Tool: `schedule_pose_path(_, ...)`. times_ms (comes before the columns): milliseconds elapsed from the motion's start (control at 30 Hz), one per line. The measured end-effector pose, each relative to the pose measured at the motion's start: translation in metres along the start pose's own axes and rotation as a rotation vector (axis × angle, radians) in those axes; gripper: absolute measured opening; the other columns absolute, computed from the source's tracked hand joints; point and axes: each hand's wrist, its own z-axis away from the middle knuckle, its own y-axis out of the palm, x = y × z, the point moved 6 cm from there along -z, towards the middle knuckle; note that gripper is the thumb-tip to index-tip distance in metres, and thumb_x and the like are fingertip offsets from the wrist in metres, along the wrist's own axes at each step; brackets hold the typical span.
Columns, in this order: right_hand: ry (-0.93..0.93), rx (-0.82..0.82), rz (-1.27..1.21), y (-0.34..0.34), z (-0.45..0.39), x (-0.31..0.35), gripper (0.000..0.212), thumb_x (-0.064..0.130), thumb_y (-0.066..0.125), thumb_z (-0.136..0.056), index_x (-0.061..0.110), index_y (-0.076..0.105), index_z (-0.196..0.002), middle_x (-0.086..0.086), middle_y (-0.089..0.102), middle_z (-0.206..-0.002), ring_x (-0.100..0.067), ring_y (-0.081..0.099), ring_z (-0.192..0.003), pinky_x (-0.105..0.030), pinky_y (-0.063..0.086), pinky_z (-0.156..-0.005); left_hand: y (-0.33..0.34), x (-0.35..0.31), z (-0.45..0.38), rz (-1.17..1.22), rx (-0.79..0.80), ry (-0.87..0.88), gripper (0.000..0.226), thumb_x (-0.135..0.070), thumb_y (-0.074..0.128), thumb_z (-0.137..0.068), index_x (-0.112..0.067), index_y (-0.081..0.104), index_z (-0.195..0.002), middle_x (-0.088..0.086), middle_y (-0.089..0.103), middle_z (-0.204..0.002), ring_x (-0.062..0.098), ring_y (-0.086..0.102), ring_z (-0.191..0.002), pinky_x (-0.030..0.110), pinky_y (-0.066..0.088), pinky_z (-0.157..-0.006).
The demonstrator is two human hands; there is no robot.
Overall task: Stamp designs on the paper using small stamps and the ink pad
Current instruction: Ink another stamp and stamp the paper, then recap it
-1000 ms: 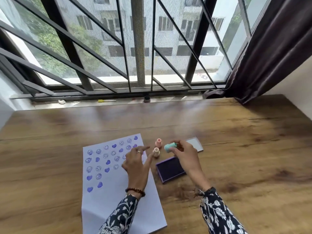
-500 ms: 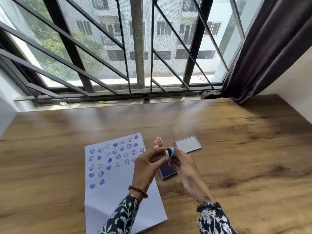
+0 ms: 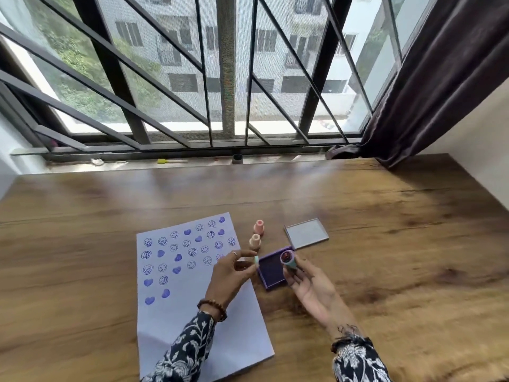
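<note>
My right hand (image 3: 308, 285) grips the teal stamp (image 3: 288, 260) above the ink pad (image 3: 271, 268); my left hand (image 3: 230, 274) pinches its cap (image 3: 256, 260) over the paper (image 3: 192, 312). No readable writing anywhere.

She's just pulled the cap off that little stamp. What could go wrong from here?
The left hand pinches the small cap over the paper; it might drop or roll away. The uncapped stamp in the right hand faces up near bare fingers, so ink could smudge them. A sleeve might smear fresh prints.
</note>
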Motion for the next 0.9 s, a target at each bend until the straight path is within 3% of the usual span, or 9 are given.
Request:
schedule_pose_path(100,-0.119,-0.031,0.237,-0.003,-0.002,0.005,0.017,0.0,0.051,-0.089,0.009,0.065,-0.084,-0.008,0.07,-0.081,-0.017,0.063,-0.079,-0.017,0.058,-0.062,0.004,0.006,-0.006,-0.055,0.107,-0.031,0.018,-0.009,0.069,-0.077,-0.022,0.067,-0.089,0.008,0.072,-0.089,0.008,0.067,-0.08,0.012,0.052,-0.069)
schedule_pose_path(200,-0.367,-0.197,0.875,0.0,0.002,0.018,0.01,0.008,0.065,-0.082,0.016,0.069,-0.087,-0.006,0.07,-0.088,-0.016,0.065,-0.084,-0.02,0.053,-0.067,0.005,0.01,-0.01,-0.065,0.17,-0.053,0.018,-0.007,0.068,-0.077,-0.018,0.067,-0.091,0.012,0.071,-0.088,0.017,0.066,-0.082,0.036,0.054,-0.084)
schedule_pose_path(300,-0.644,-0.236,1.434,0.02,0.007,0.02,0.016,0.015,0.068,-0.081,0.017,0.068,-0.097,0.003,0.066,-0.091,-0.011,0.06,-0.084,-0.022,0.046,-0.072,0.003,0.012,-0.011,-0.054,0.204,-0.05,0.019,-0.006,0.067,-0.078,-0.021,0.066,-0.088,0.008,0.069,-0.095,0.017,0.067,-0.087,0.036,0.053,-0.086)
schedule_pose_path(433,-0.741,-0.156,1.662,0.037,0.009,0.0,0.014,0.017,0.059,-0.089,0.015,0.064,-0.103,-0.001,0.064,-0.099,-0.013,0.06,-0.085,-0.022,0.048,-0.069,0.003,0.015,-0.011,-0.008,0.263,-0.061,0.019,-0.005,0.065,-0.079,-0.022,0.065,-0.087,0.001,0.067,-0.108,0.011,0.066,-0.089,0.019,0.052,-0.081)
schedule_pose_path(533,-0.761,-0.146,1.737,0.04,0.008,-0.005,0.016,0.019,0.057,-0.091,0.016,0.063,-0.105,-0.001,0.064,-0.101,-0.012,0.062,-0.084,-0.019,0.049,-0.068,0.003,0.016,-0.013,0.001,0.282,-0.076,0.017,-0.004,0.065,-0.079,-0.017,0.065,-0.09,0.002,0.066,-0.112,0.01,0.066,-0.089,0.018,0.052,-0.081)
schedule_pose_path(667,-0.718,-0.101,1.849,0.044,-0.001,-0.002,0.013,0.018,0.057,-0.09,0.014,0.062,-0.102,-0.004,0.065,-0.1,-0.018,0.064,-0.084,-0.026,0.051,-0.07,0.003,0.018,-0.014,0.004,0.296,-0.067,0.017,-0.002,0.065,-0.078,-0.015,0.065,-0.09,0.004,0.068,-0.104,-0.002,0.065,-0.078,0.012,0.051,-0.071)
schedule_pose_path(900,-0.554,-0.028,2.06,0.054,-0.027,0.002,0.009,0.01,0.061,-0.082,0.014,0.062,-0.089,-0.006,0.067,-0.094,-0.025,0.062,-0.086,-0.026,0.037,-0.064,0.004,0.023,-0.012,0.057,0.284,-0.092,0.018,0.0,0.064,-0.078,-0.015,0.067,-0.088,0.009,0.071,-0.092,0.005,0.065,-0.077,0.014,0.053,-0.073)
